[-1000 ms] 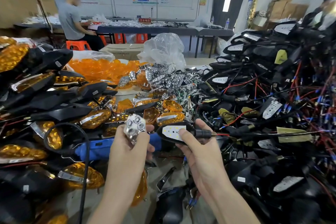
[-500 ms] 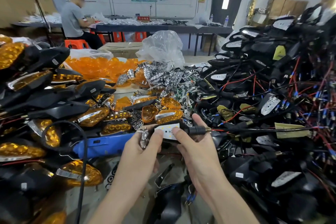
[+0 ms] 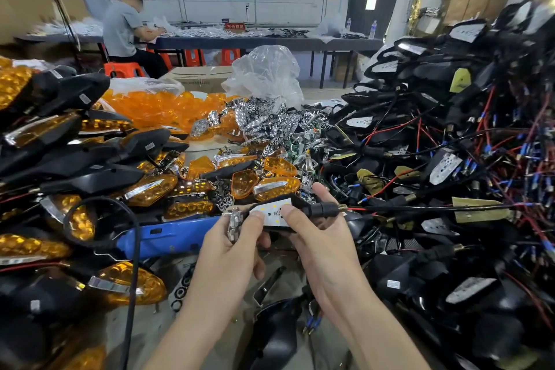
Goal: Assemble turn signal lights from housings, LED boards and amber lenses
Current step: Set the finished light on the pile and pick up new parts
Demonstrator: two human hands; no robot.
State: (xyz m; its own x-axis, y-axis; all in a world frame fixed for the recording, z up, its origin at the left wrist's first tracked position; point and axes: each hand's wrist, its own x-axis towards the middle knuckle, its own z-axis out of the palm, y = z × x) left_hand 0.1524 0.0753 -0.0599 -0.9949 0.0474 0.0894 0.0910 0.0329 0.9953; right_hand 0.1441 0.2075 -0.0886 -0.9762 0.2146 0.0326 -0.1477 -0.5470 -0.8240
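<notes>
Right hand grips black housing; LED board seated inside, face up. Left hand pinches chrome reflector just left of housing. Beyond housing, far left: clear bag holding amber lenses.

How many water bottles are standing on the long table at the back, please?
2. One bottle stands near the right end of the table, before the dark door; the other bottle just left of it. Clutter may hide more.
</notes>
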